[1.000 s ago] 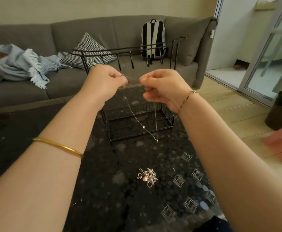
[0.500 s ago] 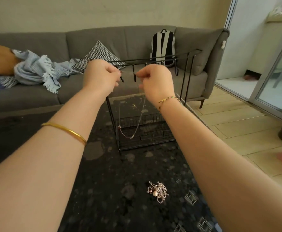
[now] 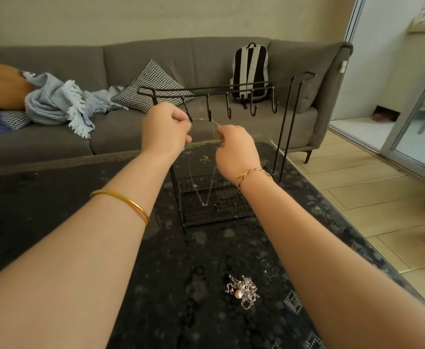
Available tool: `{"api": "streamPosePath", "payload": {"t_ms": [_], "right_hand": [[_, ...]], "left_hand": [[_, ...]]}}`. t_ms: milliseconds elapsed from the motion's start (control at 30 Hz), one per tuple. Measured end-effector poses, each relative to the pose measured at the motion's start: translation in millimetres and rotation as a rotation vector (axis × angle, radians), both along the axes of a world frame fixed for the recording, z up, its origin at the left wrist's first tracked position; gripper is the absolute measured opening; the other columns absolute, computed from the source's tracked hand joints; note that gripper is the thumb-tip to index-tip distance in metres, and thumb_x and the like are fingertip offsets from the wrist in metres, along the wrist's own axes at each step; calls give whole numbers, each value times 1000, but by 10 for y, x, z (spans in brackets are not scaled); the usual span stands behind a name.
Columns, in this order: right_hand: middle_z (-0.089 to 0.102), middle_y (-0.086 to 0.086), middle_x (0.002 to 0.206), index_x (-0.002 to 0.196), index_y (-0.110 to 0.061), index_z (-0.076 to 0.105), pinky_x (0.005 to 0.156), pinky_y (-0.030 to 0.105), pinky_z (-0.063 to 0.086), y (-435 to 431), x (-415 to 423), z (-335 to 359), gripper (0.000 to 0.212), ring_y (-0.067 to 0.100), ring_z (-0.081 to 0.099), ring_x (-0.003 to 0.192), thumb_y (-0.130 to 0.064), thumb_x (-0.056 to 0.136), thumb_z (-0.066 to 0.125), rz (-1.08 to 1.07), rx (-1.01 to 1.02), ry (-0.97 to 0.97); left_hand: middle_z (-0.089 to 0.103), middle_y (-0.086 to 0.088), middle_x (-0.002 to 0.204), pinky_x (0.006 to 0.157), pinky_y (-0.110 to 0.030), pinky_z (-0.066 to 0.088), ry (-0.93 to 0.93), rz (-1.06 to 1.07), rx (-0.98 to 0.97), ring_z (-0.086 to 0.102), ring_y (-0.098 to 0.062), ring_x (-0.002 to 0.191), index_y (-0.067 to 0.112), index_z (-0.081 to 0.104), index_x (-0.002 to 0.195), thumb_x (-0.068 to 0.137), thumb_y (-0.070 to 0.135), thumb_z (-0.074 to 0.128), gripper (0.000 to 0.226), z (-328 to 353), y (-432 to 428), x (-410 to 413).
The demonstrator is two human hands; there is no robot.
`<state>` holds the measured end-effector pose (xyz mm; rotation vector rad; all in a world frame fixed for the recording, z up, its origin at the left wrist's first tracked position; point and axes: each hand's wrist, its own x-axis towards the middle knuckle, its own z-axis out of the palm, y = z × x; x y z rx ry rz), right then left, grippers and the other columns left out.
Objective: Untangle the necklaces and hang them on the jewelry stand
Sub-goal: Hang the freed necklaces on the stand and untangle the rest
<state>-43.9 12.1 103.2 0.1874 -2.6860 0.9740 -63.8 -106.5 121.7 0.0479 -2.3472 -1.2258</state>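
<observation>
The left hand [image 3: 164, 129] and right hand [image 3: 236, 149] each pinch the chain [image 3: 201, 119], stretched at a hook [image 3: 209, 114] of the stand [image 3: 231, 88], its loop dangling over the basket [image 3: 214, 212]. If either pinch loosens before it catches, it could drop; the tangle [image 3: 242, 290] lies on the desk [image 3: 80, 248].

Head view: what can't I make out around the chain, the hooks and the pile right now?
Whether the chain sits on the hook or in front of it: too thin to tell, head view.
Both grips: fingertips hidden behind the backs of the left hand and right hand.
How many necklaces in the pile: too small, knotted.
Right corner of the stand base: behind the right forearm.
</observation>
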Motion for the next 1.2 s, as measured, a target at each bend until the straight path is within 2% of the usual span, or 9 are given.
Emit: {"api": "streamPosePath", "payload": {"t_ms": [233, 400, 500, 567, 700, 833, 1000, 1100, 1200], "right_hand": [[50, 10, 134, 137, -11, 44, 93, 40, 48, 69, -47, -82, 51, 27, 53, 115, 4, 88, 41, 44, -46, -35], [50, 6, 137, 138, -15, 44, 99, 37, 45, 93, -28, -107, 54, 24, 51, 121, 5, 88, 41, 89, -71, -48], [52, 6, 135, 136, -18, 46, 77, 27, 51, 134, -22, -112, 51, 15, 59, 89, 3, 89, 42, 127, -82, -77], [51, 7, 137, 137, -18, 46, 61, 21, 42, 191, 1, -94, 50, 8, 45, 64, 2, 91, 41, 150, -34, -135], [56, 7, 130, 130, -15, 53, 93, 37, 50, 367, 256, -216, 42, 23, 59, 106, 0, 93, 42, 84, -158, -121], [59, 3, 125, 123, -14, 58, 94, 39, 50, 616, 641, -481, 40, 19, 58, 112, 4, 91, 43, 35, -276, -183], [63, 6, 114, 116, -10, 61, 85, 40, 54, 820, 1115, -852, 35, 20, 67, 93, 5, 90, 43, 26, -271, -303], [63, 5, 106, 109, -13, 62, 76, 34, 56, 899, 1228, -1091, 32, 21, 69, 83, 2, 90, 42, 5, -266, -369], [65, 8, 104, 104, -15, 63, 70, 32, 56, 952, 1265, -1278, 27, 24, 69, 82, 2, 89, 48, 0, -207, -453]], "left_hand": [[59, 2, 75, 47, -18, 42, -95, -36, 58, 58, -7, 62, 12, 59, 94, 94, 6, 51, 10, -133, 28, -9], [61, -9, 88, 63, -29, 53, -177, -70, 68, 62, -22, 77, 6, 59, 101, 96, 4, 47, 13, -159, 54, -18], [63, -10, 91, 61, -27, 54, -178, -45, 121, 63, -18, 71, 3, 57, 118, 94, 3, 50, 25, -214, 72, -17], [63, -8, 89, 60, -26, 53, -169, -13, 156, 62, -15, 66, 3, 49, 128, 93, 3, 53, 35, -267, 86, 31], [60, -13, 95, 50, -22, 49, -124, 86, 262, 61, -16, 63, 8, 45, 114, 91, 2, 54, 25, -463, 182, 279], [58, -8, 81, 58, -31, 57, -359, -20, 319, 60, -16, 63, 7, 49, 106, 91, 1, 53, 17, -792, 455, 719], [60, -10, 91, 74, -38, 58, -707, -200, 68, 61, -21, 79, 10, 59, 96, 89, 4, 59, 9, -1107, 717, 1100], [64, -16, 109, 88, -41, 54, -693, -174, -266, 62, -29, 100, 3, 64, 108, 88, 7, 60, 21, -1184, 826, 1091], [62, -15, 117, 93, -40, 50, -702, -148, -410, 59, -31, 106, 5, 64, 114, 89, 7, 58, 27, -1317, 857, 1069]]}}
